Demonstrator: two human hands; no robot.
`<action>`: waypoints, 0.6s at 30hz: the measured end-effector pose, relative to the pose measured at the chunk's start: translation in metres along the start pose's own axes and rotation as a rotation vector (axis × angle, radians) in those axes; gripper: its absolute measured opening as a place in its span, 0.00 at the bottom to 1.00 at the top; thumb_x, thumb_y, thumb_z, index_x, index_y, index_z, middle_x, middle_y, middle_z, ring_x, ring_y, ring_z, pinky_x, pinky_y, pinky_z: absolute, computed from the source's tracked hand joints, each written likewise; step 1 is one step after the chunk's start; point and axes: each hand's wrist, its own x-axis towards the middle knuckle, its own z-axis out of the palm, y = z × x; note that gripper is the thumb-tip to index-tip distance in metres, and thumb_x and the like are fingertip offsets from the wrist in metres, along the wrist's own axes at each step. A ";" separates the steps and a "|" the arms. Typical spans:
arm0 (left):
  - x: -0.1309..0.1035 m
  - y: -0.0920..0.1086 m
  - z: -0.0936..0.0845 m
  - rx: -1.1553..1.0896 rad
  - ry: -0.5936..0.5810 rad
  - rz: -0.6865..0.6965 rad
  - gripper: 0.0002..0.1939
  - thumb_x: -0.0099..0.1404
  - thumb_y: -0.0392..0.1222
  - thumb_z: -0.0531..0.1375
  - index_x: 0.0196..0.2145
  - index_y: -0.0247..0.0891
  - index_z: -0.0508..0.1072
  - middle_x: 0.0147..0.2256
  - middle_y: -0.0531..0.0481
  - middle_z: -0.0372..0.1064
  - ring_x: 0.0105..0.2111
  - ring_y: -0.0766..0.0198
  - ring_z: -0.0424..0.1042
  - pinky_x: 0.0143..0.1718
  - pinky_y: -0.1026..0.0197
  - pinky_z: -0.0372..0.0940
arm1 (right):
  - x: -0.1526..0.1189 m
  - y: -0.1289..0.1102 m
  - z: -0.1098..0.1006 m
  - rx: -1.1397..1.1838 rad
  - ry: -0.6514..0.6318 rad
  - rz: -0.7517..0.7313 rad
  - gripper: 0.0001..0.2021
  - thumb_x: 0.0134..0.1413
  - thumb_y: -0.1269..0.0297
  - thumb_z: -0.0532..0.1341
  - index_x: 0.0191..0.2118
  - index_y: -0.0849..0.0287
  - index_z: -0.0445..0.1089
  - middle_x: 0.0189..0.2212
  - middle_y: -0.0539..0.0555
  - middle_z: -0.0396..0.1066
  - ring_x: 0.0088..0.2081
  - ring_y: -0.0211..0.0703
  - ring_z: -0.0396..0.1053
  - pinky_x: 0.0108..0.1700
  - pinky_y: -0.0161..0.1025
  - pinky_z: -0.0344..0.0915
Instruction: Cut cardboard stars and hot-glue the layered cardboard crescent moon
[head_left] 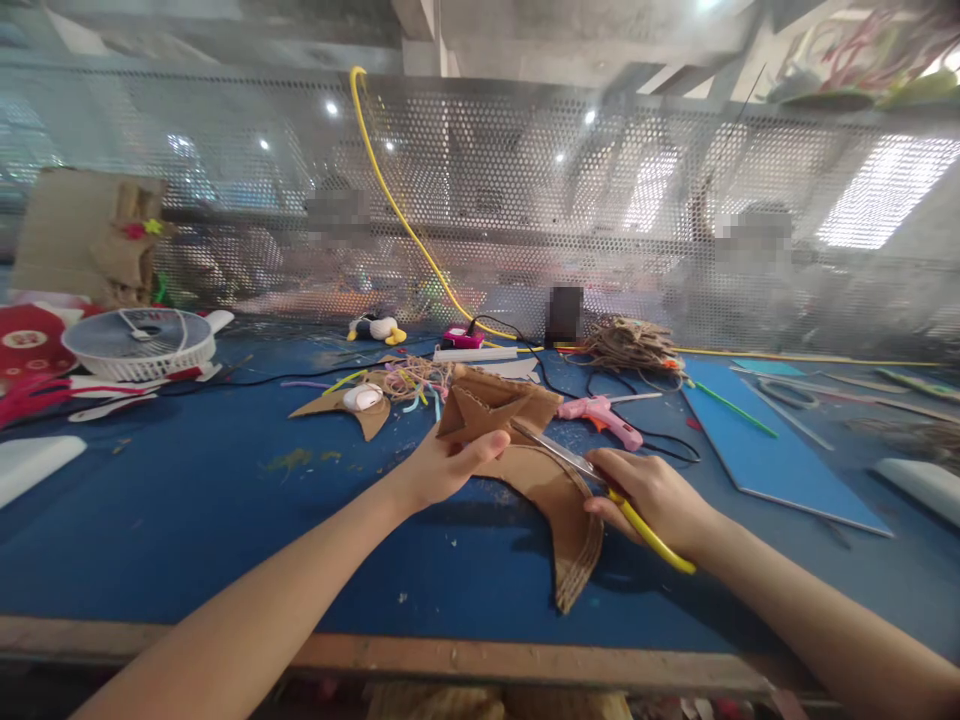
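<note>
My left hand (442, 462) grips a piece of brown cardboard (499, 400) with a star-like shape on it, thumb on top. In my right hand (645, 495) is a pair of scissors (562, 455) with yellow handles, its blades pointing left and touching the cardboard's right part. How far the blades are parted cannot be made out. Below the hands a curved, crescent-like cardboard piece (555, 490), made of stacked layers, hangs or rests over the blue table (360, 580); where it joins the held piece is hidden.
A pink glue gun (604, 420) with a black cable lies just behind my right hand. Cardboard scraps (326, 405) and thin strips lie behind the left. A blue board (772, 450) is at right, a white fan part (142, 345) at left. Perforated metal panel (510, 180) stands behind.
</note>
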 end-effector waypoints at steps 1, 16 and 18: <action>-0.001 0.001 -0.001 -0.004 0.003 -0.005 0.19 0.64 0.59 0.58 0.30 0.40 0.74 0.35 0.45 0.78 0.43 0.52 0.75 0.49 0.54 0.70 | 0.000 0.001 0.000 -0.012 -0.001 -0.014 0.19 0.70 0.47 0.52 0.44 0.60 0.66 0.25 0.50 0.70 0.22 0.38 0.64 0.25 0.35 0.59; 0.003 -0.004 -0.001 -0.042 -0.003 0.098 0.20 0.65 0.58 0.59 0.23 0.41 0.70 0.23 0.49 0.70 0.34 0.56 0.74 0.41 0.56 0.71 | -0.001 -0.003 -0.004 -0.039 0.049 -0.082 0.11 0.70 0.59 0.53 0.39 0.59 0.65 0.22 0.49 0.68 0.21 0.38 0.65 0.26 0.35 0.58; 0.003 -0.004 -0.001 -0.031 0.006 0.105 0.20 0.64 0.58 0.59 0.23 0.42 0.71 0.22 0.49 0.70 0.32 0.56 0.74 0.39 0.57 0.71 | -0.001 -0.002 -0.004 -0.040 0.054 -0.089 0.10 0.70 0.59 0.53 0.38 0.58 0.65 0.21 0.48 0.67 0.21 0.38 0.65 0.26 0.36 0.57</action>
